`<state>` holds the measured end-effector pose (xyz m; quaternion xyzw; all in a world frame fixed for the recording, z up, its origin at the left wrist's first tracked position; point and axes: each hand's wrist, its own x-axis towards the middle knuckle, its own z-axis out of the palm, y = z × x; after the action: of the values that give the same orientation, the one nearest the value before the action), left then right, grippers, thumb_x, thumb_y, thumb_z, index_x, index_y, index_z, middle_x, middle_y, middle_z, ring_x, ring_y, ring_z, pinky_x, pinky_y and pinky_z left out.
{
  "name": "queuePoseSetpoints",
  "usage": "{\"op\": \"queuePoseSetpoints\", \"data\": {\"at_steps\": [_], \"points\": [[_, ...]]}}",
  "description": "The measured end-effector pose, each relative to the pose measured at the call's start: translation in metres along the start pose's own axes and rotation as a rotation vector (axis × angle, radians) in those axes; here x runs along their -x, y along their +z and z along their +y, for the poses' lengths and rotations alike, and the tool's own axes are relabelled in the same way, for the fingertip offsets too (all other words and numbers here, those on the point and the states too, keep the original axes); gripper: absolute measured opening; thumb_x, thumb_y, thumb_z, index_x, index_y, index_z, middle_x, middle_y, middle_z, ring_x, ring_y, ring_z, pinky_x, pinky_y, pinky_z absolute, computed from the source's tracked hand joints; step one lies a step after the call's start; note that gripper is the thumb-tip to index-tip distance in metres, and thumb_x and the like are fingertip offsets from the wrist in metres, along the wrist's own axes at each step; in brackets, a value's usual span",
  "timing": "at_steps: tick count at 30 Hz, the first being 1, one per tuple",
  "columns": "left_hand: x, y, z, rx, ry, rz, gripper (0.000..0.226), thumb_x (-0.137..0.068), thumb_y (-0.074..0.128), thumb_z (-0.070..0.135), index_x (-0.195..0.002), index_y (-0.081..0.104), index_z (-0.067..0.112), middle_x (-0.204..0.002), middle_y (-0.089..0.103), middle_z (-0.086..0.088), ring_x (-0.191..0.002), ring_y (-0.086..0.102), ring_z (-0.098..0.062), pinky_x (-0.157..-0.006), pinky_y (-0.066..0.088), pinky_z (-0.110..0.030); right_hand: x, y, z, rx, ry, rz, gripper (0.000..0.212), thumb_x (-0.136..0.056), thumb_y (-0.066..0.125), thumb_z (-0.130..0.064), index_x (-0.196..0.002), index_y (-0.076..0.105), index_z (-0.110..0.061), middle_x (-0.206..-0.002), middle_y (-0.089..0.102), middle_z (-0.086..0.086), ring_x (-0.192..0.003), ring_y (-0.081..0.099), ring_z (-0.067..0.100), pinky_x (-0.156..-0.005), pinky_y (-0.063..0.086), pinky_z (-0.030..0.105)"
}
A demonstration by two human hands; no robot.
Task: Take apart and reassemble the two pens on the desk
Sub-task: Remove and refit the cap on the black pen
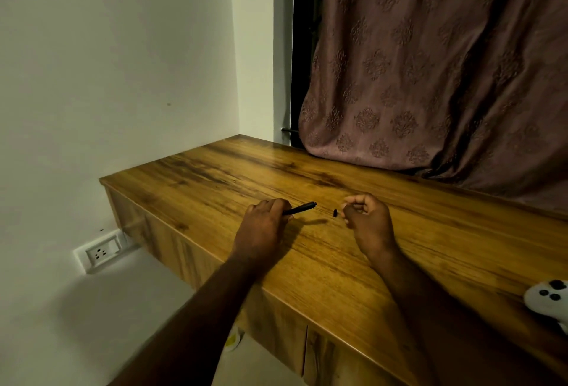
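Note:
My left hand grips a black pen body just above the wooden desk, its free end pointing right. A short gap away, my right hand pinches a small black pen piece between its fingertips, level with the pen's open end. The two parts do not touch. I see only one pen; a second pen is not visible.
A white game controller lies at the desk's right edge. A patterned brown curtain hangs onto the back of the desk. A white wall with a power socket stands to the left.

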<state>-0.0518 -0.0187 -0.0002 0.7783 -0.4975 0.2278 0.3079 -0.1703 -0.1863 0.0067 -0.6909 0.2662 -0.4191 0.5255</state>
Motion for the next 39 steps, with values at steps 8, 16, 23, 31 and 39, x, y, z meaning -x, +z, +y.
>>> {"op": "queuePoseSetpoints", "data": {"at_steps": [8,16,23,31,39], "points": [[0.0,0.002,-0.002,-0.031,-0.004,-0.008,0.016,-0.094,0.051,0.028,-0.106,0.056,0.018,-0.1,0.066,-0.002,-0.09,0.059,-0.024,-0.079,0.043,-0.04,0.024,0.024,-0.021,-0.099,-0.067,-0.18,0.016,-0.092,0.057,-0.001,-0.096,0.069,-0.011,-0.079,0.067,-0.003,-0.065,0.059,0.004,-0.056,0.044,0.01],[0.0,0.003,-0.004,-0.014,-0.026,-0.049,0.022,-0.095,0.044,0.035,-0.109,0.055,0.021,-0.104,0.066,0.001,-0.094,0.057,-0.021,-0.081,0.037,-0.035,0.023,0.022,-0.019,-0.14,-0.066,-0.153,0.014,-0.091,0.059,-0.005,-0.093,0.068,-0.015,-0.079,0.067,0.0,-0.065,0.059,0.005,-0.054,0.045,0.012],[0.0,0.002,-0.003,-0.023,-0.009,-0.062,0.045,-0.09,0.026,0.049,-0.107,0.056,0.02,-0.102,0.066,0.001,-0.092,0.058,-0.022,-0.076,0.034,-0.033,0.025,0.024,-0.018,-0.097,-0.074,-0.177,0.012,-0.091,0.06,-0.006,-0.093,0.068,-0.014,-0.074,0.066,0.0,-0.063,0.059,0.008,-0.055,0.046,0.013],[0.001,-0.001,0.001,0.126,-0.034,-0.063,0.054,-0.086,0.027,0.053,-0.106,0.06,0.014,-0.099,0.065,-0.006,-0.089,0.056,-0.023,-0.077,0.043,-0.035,0.024,0.023,-0.016,-0.053,-0.082,-0.182,0.013,-0.091,0.059,-0.005,-0.092,0.068,-0.015,-0.074,0.066,-0.002,-0.064,0.059,0.006,-0.057,0.047,0.015],[-0.001,0.007,-0.007,0.105,-0.025,-0.087,0.023,-0.093,0.048,0.028,-0.108,0.061,0.016,-0.101,0.066,-0.004,-0.092,0.058,-0.024,-0.078,0.046,-0.036,0.021,0.023,-0.012,0.014,-0.1,-0.197,0.014,-0.091,0.058,-0.002,-0.093,0.069,-0.01,-0.072,0.064,-0.004,-0.061,0.056,0.006,-0.06,0.045,0.02]]}}
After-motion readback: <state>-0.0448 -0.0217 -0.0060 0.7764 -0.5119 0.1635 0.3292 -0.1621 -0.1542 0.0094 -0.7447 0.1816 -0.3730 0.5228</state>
